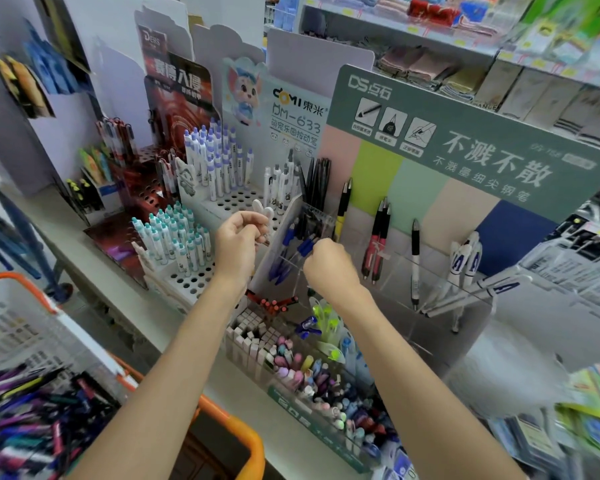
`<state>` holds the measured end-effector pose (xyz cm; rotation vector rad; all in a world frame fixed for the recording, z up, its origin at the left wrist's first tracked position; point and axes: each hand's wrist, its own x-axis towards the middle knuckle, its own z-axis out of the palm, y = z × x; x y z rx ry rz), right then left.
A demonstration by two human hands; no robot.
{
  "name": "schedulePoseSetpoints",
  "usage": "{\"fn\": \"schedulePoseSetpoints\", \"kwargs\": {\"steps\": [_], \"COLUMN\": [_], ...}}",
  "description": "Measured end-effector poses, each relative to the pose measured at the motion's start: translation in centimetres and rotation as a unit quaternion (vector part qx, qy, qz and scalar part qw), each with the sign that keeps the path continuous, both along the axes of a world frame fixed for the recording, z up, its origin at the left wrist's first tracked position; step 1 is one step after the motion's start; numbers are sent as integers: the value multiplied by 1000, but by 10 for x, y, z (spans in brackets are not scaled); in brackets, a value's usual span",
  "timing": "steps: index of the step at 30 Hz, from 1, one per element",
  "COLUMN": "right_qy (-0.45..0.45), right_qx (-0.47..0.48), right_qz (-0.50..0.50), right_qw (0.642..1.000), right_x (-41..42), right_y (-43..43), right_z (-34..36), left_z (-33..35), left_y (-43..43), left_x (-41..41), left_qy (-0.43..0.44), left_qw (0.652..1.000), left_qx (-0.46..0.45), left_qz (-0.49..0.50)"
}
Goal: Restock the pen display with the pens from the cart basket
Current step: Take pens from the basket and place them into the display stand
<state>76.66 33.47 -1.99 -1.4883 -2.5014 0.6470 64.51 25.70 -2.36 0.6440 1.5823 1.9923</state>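
Shop aisle, pale counter (125, 282) running along the left and under the pen displays. Behind, shelves (430, 32) of folded cloth goods. Upright cards at the back of each stand: a red one (181, 95), a pale one with a cartoon mouse (243, 91), a grey-green one with white characters (465, 133) over pastel panels.

On the left, white pegboard racks (229, 202) with rows of white pens capped in purple (215, 157) and teal (174, 233). In the middle, a clear acrylic stand (430, 282), its compartments thinly filled: blue-capped pens (291, 244) at the left end, red-and-black pens (376, 244) next, a single white-barrelled pen (415, 261), then white-and-blue pens (465, 261) leaning right. Below, a low tray (309, 375) crowded with pastel pens and small boxes.

At lower left, an orange-rimmed cart basket (229, 420) with white mesh walls, heaped with loose pens (32, 420) in purple, blue, black and pink.

Left hand (238, 242) raised before the white rack, fingers curled, pinching a white pen with a rounded ear-like top (262, 209). Right hand (329, 261) closed, fingertips pinching the blue cap end of a pen (307, 244) at the left compartment of the acrylic stand; whether seated in it, cannot tell.
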Motion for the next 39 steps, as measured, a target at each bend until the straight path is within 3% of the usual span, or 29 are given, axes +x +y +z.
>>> {"fn": "schedulePoseSetpoints", "kwargs": {"steps": [17, 24, 31, 39], "right_qy": [22, 137, 237, 147], "right_qx": [103, 138, 64, -72], "right_qz": [2, 33, 154, 325], "right_qw": [994, 980, 957, 931], "right_x": [-38, -14, -46, -132], "right_y": [10, -3, -60, -136], "right_z": [-11, -6, -26, -97], "left_z": [-15, -18, -38, -104], "left_y": [-7, -7, -59, -193], "left_x": [-13, -15, -41, -90], "left_qy": [4, -16, -50, -149], "left_qw": [999, 999, 984, 908], "left_qx": [-36, -45, -97, -192], "left_qz": [-4, 13, 139, 340]}}
